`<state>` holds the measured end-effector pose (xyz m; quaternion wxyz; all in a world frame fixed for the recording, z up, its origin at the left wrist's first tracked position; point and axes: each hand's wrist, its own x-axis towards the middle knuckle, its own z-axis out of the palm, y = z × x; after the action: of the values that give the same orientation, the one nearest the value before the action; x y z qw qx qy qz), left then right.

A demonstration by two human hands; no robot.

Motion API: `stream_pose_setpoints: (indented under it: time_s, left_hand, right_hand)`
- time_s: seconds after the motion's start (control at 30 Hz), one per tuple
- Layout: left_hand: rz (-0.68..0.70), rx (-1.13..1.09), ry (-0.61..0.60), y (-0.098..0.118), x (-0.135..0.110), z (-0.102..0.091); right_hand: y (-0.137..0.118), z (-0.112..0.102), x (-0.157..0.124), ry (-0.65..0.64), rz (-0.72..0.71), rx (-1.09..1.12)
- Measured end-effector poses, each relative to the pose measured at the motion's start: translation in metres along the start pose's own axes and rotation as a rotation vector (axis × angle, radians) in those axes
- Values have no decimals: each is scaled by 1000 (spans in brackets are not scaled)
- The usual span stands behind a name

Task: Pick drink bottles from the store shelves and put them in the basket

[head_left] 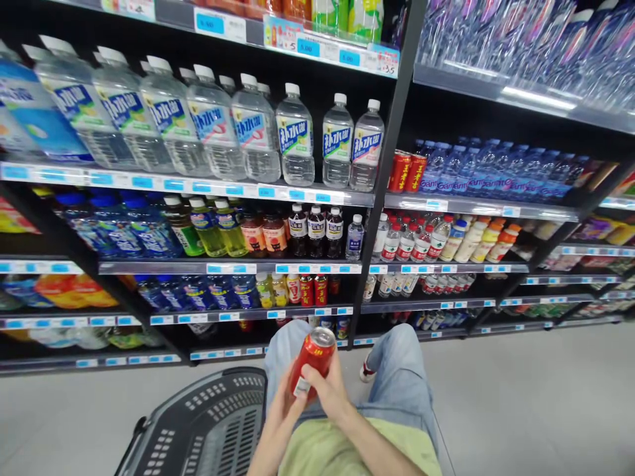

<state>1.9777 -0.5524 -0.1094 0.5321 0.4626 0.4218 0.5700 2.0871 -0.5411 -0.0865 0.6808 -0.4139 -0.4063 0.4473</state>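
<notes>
Black shelving (pixel 391 125) packed with drinks fills the view — large clear bottles (pixel 296 142) on the upper left, blue-labelled water bottles (pixel 489 168) to the right. Grey floor (pixel 520 396) runs along its foot. A dark grey slotted basket (pixel 198 396) sits just beside the left leg. The person's bent knees (pixel 403 350), in pale jeans, stand between the lap and the lowest shelves, hiding part of them. Both hands are closed round one red can (pixel 318 354), held over the lap and tilted, top away from the body: the left hand (pixel 285 404) cups its left side, the right hand (pixel 331 390) wraps its right, thumb across the front. Near the left thumb shows a small white label (pixel 301 387) — its print too small to read.
</notes>
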Motion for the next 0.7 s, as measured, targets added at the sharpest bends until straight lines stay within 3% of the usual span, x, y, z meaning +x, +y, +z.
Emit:
stream_pose_setpoints:
  time_s: [0.1,0.2,0.4,0.53,0.63,0.7]
  left_hand:
    - [-35,-45,-3,-13,2,8]
    - [-2,-36,71,-14,5,18]
    - [439,264,274,5,1,45]
    - [724,440,334,21,14,60]
    - [904,495,267,42,28,78]
    - [901,440,124,58,38,95]
  right_hand:
    - [-20,-9,8,-32,-90,-146]
    - [-49,-15,14,-39,-199,-384]
    - [-98,-25,22,17,-212,-592]
    - [-147,-42,36,-136,-225,-650]
    - [-192,-65,53,-181,-230,-690]
    - [-220,-79,63,-171,-246,-760]
